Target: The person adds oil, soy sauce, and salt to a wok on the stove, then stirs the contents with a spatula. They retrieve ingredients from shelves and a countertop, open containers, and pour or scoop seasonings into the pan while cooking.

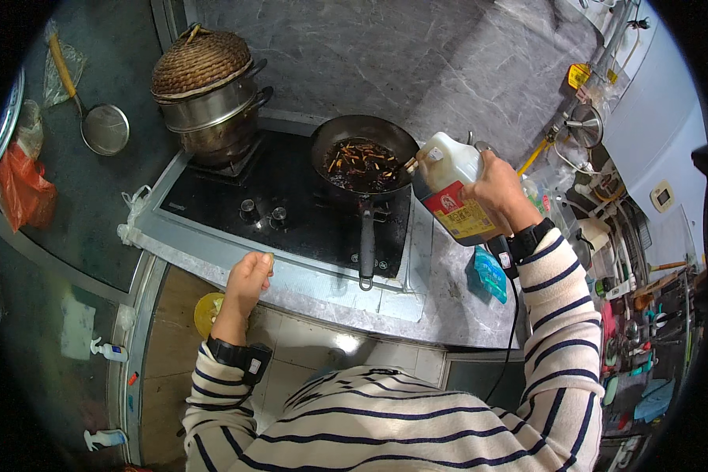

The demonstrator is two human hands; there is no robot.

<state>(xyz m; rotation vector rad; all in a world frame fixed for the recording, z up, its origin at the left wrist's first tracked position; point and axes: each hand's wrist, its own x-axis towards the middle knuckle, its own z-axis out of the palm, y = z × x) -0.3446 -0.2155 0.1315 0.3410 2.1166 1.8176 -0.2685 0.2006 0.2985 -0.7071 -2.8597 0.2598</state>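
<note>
My right hand (498,186) grips a translucent plastic jug (448,171) of dark liquid, with a red and yellow label. The jug is tilted, its mouth end at the right rim of a dark wok (339,133). Browned strips (363,158) lie in dark liquid inside the wok. Whether liquid is running from the jug is too small to tell. Over the counter's front edge, my left hand (249,277) is curled closed, apart from the wok. A small yellowish thing appears pinched at its thumb; what it is stays unclear.
The wok stands on a black glass gas hob (230,206), its handle (367,245) towards me. Back left stands a steamer pot (212,112) under a woven lid (203,62). A blue packet (489,274) and a black cable (514,312) lie on the right. A yellow bin (205,315) sits below.
</note>
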